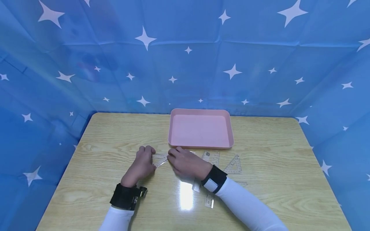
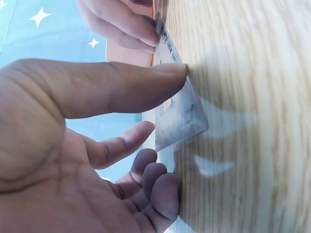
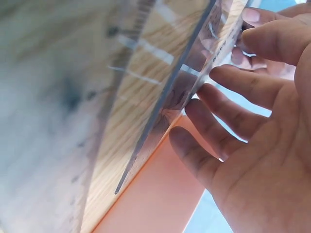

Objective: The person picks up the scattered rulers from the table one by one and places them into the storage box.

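Clear measuring tool [image 1: 160,159], printed marks, is at the near-left corner of the pink tray [image 1: 200,128], outside it; exact type unclear under the hands. Left hand [image 1: 143,162]: thumb and index pinch one end, other fingers loosely curled. Right hand [image 1: 188,163]: fingers curled onto the other end, just off the tray's near wall. Can't tell if the piece is fully off the wood. Clear set square [image 1: 239,164] lies off the tray's near-right corner; clear ruled plate [image 1: 206,156] in front of its near wall. My take: thin, slick stock, so hold by edges, keep both ends level, don't flex it, keep right knuckles off the tray wall.
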A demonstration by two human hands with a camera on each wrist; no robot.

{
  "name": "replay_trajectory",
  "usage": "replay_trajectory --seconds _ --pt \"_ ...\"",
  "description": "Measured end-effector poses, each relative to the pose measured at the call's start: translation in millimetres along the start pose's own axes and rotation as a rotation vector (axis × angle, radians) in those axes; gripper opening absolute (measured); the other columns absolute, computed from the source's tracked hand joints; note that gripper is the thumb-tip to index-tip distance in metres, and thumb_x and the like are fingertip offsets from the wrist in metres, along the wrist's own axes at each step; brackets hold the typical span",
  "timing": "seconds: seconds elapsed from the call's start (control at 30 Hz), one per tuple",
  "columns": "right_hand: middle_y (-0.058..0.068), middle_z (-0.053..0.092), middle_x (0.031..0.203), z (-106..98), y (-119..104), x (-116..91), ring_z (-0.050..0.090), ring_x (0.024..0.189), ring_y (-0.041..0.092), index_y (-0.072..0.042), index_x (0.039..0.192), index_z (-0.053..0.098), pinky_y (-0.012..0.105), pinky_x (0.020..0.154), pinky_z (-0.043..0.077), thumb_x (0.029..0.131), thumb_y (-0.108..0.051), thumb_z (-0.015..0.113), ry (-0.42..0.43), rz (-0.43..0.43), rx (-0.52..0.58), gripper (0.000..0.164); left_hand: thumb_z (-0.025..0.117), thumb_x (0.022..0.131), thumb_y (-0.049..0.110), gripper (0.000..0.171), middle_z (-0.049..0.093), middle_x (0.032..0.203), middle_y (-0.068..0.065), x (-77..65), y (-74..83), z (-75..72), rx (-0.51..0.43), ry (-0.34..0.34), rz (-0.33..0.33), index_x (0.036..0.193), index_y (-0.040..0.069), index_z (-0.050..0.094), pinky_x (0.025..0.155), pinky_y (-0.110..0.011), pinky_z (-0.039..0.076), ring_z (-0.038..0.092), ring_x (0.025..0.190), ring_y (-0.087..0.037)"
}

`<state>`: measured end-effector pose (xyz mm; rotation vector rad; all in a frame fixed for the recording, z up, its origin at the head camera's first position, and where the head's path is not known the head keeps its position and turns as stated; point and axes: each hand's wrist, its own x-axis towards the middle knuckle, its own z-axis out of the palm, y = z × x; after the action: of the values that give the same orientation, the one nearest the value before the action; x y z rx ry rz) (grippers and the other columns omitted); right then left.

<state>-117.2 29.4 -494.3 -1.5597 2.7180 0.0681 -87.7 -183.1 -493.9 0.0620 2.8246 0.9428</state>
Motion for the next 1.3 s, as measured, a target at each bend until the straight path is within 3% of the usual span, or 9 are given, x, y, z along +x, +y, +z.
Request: replay_trajectory --seconds 0.27,0.67,0.9,1.03,1.3 --pt "0.005 0.051 0.133 -0.6 2.3 -1.5 0.046 0.122 0.02 -0.011 0.132 0.057 0.034 0.104 0.042 0.098 -0.027 0.045 -0.014 0.024 0.054 0.039 0.076 0.065 -0.011 0.06 0.04 0.112 -0.02 5.9 -0.4 -1.7 -0.089 -0.069 -0.039 0.117 0.0 0.049 0.088 -0.042 0.041 0.04 0.103 -0.033" --pt "0.006 0.051 0.133 0.5 1.1 -3.3 0.047 0.121 0.021 -0.01 0.133 0.054 0.035 0.102 0.043 0.097 -0.025 0.043 0.013 0.021 0.113 0.04 0.077 0.061 -0.01 0.071 0.038 0.112 -0.019 3.4 -0.4 1.4 -0.086 -0.058 -0.053 0.125 0.0 0.049 0.089 -0.042 0.04 0.036 0.105 -0.033" --pt "0.005 0.05 0.132 3.2 1.4 -3.1 0.046 0.123 0.019 -0.009 0.136 0.051 0.035 0.106 0.04 0.098 -0.025 0.043 0.048 0.017 0.136 0.042 0.075 0.064 -0.01 0.051 0.035 0.107 -0.016 -0.8 3.3 3.3 -0.037 0.009 -0.007 0.111 0.0 0.058 0.084 -0.04 0.044 0.04 0.098 -0.029" --pt "0.004 0.047 0.133 3.1 2.1 -3.0 0.043 0.123 0.018 -0.009 0.139 0.048 0.034 0.107 0.04 0.098 -0.024 0.043 0.036 0.035 0.171 0.044 0.074 0.069 -0.007 0.041 0.044 0.099 -0.014 -1.1 1.2 3.8 -0.036 0.06 0.031 0.107 0.002 0.062 0.077 -0.035 0.043 0.045 0.088 -0.024" --pt "0.004 0.045 0.129 1.6 2.9 -3.6 0.044 0.117 0.016 -0.009 0.142 0.044 0.031 0.101 0.044 0.1 -0.022 0.042 0.025 0.056 0.21 0.044 0.07 0.077 -0.006 0.031 0.059 0.087 -0.008 2.4 -0.6 3.3 -0.101 0.057 0.031 0.105 0.007 0.065 0.069 -0.029 0.041 0.051 0.077 -0.018"
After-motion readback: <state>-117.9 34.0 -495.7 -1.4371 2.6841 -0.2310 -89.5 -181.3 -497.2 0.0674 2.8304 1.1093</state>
